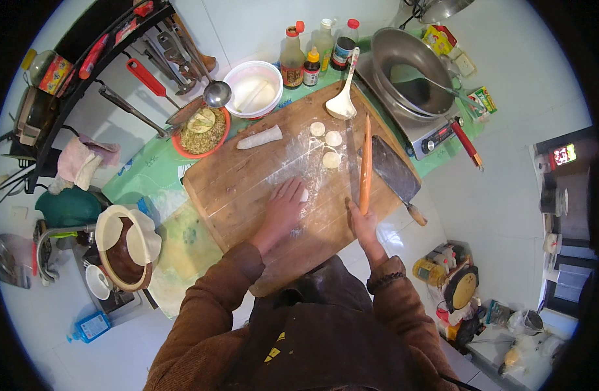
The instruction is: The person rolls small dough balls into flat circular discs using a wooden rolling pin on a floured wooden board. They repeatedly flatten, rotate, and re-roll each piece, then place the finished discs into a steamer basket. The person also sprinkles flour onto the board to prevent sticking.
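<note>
My left hand (286, 201) lies palm down on the floured wooden board (241, 185). A small white dough piece (304, 195) shows at the edge of its fingers, partly covered by them; whether they grip it is hidden. In my right hand (364, 226) is the near end of a tapered wooden rolling pin (366, 166), pointing away from me over the board. Three round dough pieces (331, 160) sit beyond my left hand amid loose flour. Further left on the board is a dough log (260, 137). A cleaver (395, 168) rests right of the pin, its handle past the board's edge.
A white ladle (341, 106) lies at the board's far edge. Behind stand a white tub (231, 105), an orange bowl of chopped filling (201, 136) and several bottles (292, 61). A wok (382, 63) sits on a cooktop (419, 139) at right; a lined bucket (102, 244) is left.
</note>
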`<action>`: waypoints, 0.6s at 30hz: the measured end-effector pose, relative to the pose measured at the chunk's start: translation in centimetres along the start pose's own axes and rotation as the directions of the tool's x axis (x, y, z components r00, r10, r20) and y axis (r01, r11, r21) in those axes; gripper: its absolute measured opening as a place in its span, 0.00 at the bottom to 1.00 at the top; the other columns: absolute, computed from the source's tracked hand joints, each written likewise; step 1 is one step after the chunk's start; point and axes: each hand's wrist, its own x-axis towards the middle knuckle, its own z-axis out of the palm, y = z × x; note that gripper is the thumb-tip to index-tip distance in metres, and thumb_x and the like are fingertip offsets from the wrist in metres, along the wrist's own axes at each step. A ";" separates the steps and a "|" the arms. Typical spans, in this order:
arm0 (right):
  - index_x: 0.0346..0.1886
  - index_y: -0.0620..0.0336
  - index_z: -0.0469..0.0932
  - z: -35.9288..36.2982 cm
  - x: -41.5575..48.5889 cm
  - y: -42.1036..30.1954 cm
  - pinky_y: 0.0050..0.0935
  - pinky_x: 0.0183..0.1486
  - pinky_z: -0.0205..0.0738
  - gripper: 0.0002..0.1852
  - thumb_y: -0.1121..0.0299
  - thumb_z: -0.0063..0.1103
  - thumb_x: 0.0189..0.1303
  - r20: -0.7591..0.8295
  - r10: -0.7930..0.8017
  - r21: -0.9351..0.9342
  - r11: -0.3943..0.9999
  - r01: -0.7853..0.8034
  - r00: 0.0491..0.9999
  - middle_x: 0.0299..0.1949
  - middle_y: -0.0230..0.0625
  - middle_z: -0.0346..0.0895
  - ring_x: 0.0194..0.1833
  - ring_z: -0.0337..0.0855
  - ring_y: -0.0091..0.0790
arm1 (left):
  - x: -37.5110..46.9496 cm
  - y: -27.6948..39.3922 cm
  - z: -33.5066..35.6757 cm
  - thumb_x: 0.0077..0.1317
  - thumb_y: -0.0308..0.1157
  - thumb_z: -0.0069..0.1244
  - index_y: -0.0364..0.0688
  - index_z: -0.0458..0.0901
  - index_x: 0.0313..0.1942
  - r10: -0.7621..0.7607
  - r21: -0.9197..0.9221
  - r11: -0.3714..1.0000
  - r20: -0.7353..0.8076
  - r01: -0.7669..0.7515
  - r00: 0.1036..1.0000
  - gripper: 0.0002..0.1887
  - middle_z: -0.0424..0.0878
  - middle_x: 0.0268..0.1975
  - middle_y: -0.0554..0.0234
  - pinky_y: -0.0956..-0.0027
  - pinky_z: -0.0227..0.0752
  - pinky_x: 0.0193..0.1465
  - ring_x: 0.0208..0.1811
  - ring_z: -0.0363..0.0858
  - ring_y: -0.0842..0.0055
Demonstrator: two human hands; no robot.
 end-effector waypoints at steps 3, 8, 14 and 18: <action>0.33 0.57 0.80 0.0 -0.1 -0.1 0.21 0.19 0.56 0.10 0.64 0.66 0.71 0.020 0.028 0.033 0.999 -0.029 0.999 0.19 0.19 0.68 0.17 0.65 0.14 | -1.2 0.5 -0.5 0.66 0.36 0.61 0.39 0.74 0.64 -0.196 -0.251 0.957 -0.194 0.144 0.961 0.28 0.68 0.70 0.43 0.52 0.65 0.70 0.70 0.69 0.50; 0.31 0.56 0.79 0.0 0.1 0.1 0.21 0.18 0.56 0.12 0.64 0.66 0.71 0.022 -0.013 0.032 0.999 0.013 1.000 0.18 0.20 0.68 0.16 0.64 0.15 | 0.2 1.1 -0.9 0.62 0.35 0.63 0.41 0.78 0.49 -0.334 -0.303 0.903 -0.052 0.303 0.941 0.18 0.79 0.50 0.50 0.49 0.69 0.57 0.54 0.76 0.51; 0.30 0.56 0.79 0.1 0.2 0.2 0.22 0.17 0.56 0.13 0.63 0.67 0.71 -0.006 -0.018 -0.011 1.000 0.018 1.000 0.17 0.20 0.68 0.15 0.64 0.16 | -3.8 2.5 -1.2 0.65 0.33 0.60 0.41 0.80 0.48 -0.076 -0.238 0.970 -0.137 0.041 0.988 0.13 0.83 0.44 0.52 0.51 0.72 0.48 0.45 0.81 0.52; 0.29 0.55 0.79 0.1 0.1 0.1 0.23 0.17 0.55 0.13 0.64 0.67 0.71 -0.016 0.024 -0.014 1.000 -0.024 1.000 0.17 0.20 0.68 0.15 0.64 0.16 | -4.3 2.4 -1.6 0.68 0.33 0.57 0.39 0.80 0.54 -0.456 -0.537 0.723 0.101 0.434 0.884 0.16 0.85 0.50 0.49 0.53 0.75 0.51 0.51 0.82 0.52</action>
